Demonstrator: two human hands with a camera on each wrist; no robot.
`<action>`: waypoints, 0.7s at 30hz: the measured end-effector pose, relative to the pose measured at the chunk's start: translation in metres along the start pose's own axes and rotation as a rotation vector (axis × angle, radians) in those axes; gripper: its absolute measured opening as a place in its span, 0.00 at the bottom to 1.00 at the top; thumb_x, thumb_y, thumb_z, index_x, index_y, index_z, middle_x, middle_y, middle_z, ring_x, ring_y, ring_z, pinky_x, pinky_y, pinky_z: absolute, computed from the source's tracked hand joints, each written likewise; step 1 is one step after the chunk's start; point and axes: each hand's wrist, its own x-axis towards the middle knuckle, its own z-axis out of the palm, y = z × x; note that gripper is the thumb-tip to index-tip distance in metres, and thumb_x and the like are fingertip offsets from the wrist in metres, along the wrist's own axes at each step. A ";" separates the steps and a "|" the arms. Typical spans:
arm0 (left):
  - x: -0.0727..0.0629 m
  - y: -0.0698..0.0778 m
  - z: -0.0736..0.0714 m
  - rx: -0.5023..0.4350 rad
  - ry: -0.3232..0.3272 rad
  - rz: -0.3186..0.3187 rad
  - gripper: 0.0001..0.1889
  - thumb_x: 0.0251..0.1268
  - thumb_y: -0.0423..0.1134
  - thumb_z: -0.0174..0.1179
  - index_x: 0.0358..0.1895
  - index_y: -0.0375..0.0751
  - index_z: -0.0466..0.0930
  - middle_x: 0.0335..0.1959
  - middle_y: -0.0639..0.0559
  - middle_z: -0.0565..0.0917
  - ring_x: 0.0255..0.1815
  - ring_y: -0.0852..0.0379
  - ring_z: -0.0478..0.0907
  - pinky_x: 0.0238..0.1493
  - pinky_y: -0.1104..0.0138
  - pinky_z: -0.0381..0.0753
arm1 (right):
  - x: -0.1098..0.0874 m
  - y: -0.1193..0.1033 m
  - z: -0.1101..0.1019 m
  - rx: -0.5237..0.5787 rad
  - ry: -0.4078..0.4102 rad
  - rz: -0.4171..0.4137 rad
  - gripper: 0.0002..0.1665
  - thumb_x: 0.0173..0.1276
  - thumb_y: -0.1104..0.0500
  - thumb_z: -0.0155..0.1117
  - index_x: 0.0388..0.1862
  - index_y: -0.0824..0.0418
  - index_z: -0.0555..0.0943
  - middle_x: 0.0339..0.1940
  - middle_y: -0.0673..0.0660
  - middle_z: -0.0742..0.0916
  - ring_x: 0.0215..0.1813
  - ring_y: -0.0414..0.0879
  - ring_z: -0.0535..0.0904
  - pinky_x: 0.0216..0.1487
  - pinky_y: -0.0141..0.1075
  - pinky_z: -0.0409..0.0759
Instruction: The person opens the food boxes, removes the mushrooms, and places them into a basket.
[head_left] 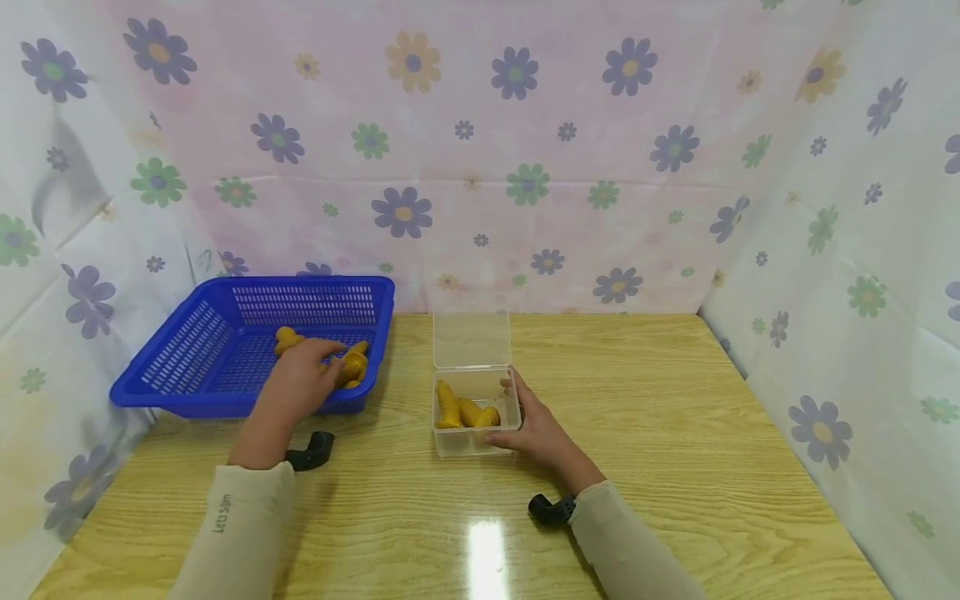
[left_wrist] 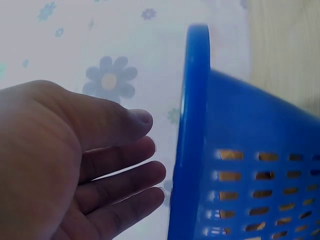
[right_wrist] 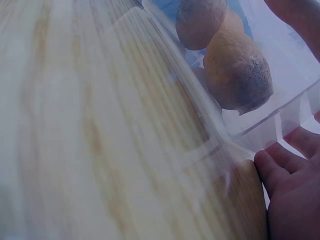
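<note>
My left hand is over the near right part of the blue plastic basket, its fingers loosely bent. The left wrist view shows nothing between that thumb and the fingers. Several yellow, gourd-like pieces lie in the basket close to this hand, partly hidden by it. With thumb and fingers, my right hand holds the right side of a clear plastic box. Its hinged lid stands raised at the back. Inside the box are yellow pieces; the right wrist view shows a rounded one through the wall.
A wooden table lies under both containers. Flower-patterned cloth hangs behind it and along both sides. A black curved wrist mount sits by the left wrist, another black mount by the right.
</note>
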 end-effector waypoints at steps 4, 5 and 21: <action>0.000 0.007 0.001 -0.006 0.000 0.004 0.17 0.72 0.34 0.53 0.60 0.30 0.76 0.58 0.28 0.76 0.49 0.33 0.79 0.46 0.45 0.80 | 0.000 0.000 0.000 0.000 0.003 -0.003 0.72 0.51 0.45 0.79 0.80 0.43 0.37 0.77 0.52 0.63 0.70 0.56 0.69 0.63 0.53 0.75; 0.000 0.008 0.001 -0.012 -0.002 0.004 0.17 0.73 0.35 0.53 0.60 0.31 0.76 0.58 0.29 0.76 0.49 0.34 0.80 0.46 0.46 0.81 | 0.000 0.001 0.000 -0.001 0.005 -0.002 0.72 0.50 0.45 0.79 0.80 0.43 0.37 0.77 0.53 0.63 0.70 0.57 0.69 0.63 0.53 0.75; 0.002 0.026 0.010 -0.023 -0.013 0.055 0.17 0.73 0.35 0.52 0.61 0.34 0.76 0.60 0.33 0.76 0.56 0.36 0.77 0.52 0.45 0.79 | 0.001 0.003 0.002 0.008 0.006 0.006 0.73 0.50 0.44 0.79 0.81 0.47 0.37 0.76 0.54 0.64 0.71 0.57 0.68 0.66 0.55 0.71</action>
